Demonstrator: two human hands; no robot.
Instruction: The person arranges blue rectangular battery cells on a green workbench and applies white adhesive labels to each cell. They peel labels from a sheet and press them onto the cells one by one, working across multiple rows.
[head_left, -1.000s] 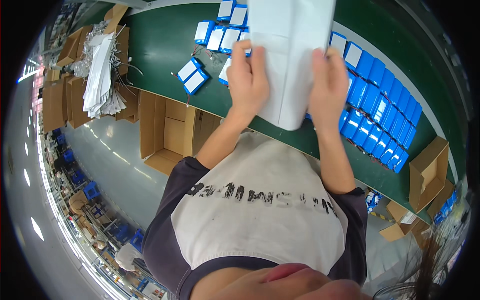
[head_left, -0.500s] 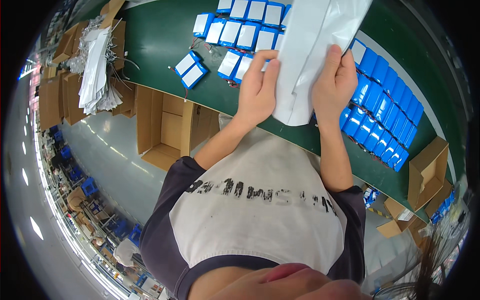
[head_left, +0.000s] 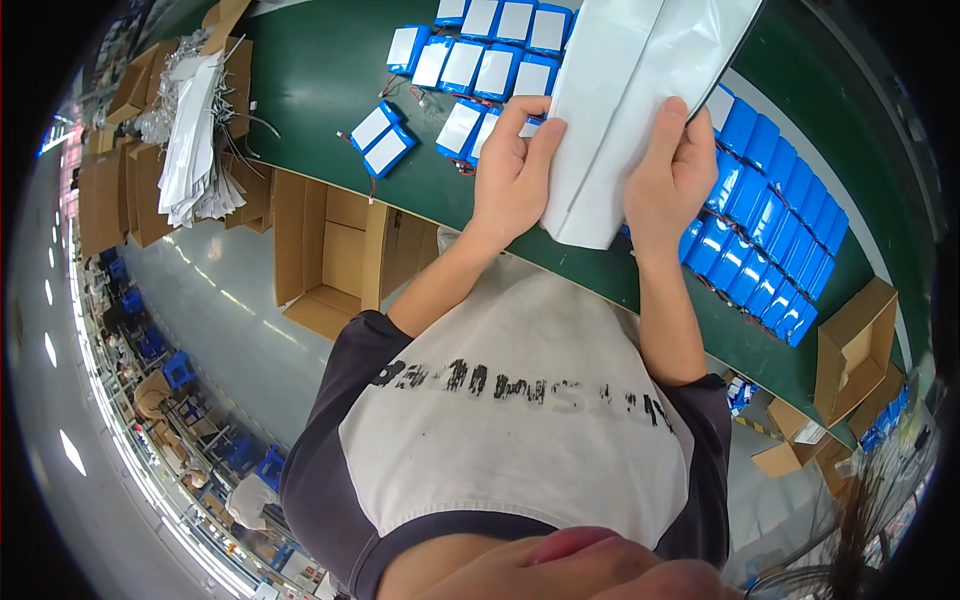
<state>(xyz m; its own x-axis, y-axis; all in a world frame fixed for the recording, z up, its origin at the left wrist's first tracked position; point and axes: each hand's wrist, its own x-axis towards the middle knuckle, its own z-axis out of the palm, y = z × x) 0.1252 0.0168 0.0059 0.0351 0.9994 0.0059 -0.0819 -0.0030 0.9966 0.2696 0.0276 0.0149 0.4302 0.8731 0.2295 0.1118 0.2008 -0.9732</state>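
Observation:
Between my two hands is a long white plastic mailing bag (head_left: pixel 620 110), raised over the front edge of the green table, its far end running out of the picture. A lengthwise fold or seam runs down it. My left hand (head_left: pixel 515 175) grips its left edge, thumb on top. On its right edge my right hand (head_left: pixel 672 180) is closed the same way, with the thumb on the upper face. Blue battery packs with white pads (head_left: pixel 462 66) lie in rows beyond my left hand. More blue battery packs (head_left: pixel 765 200) stand in tight rows to the right.
Two joined battery packs (head_left: pixel 382 140) lie apart on the green table (head_left: pixel 310 90). White strips and cables (head_left: pixel 195 140) spill from cardboard boxes at the left. An open carton (head_left: pixel 335 250) stands below the table edge. Another small carton (head_left: pixel 855 345) sits at the right end.
The white bag has flattened and spread wider, and its lower end has shifted slightly. My hands keep their grip and have barely moved. The battery packs stay put.

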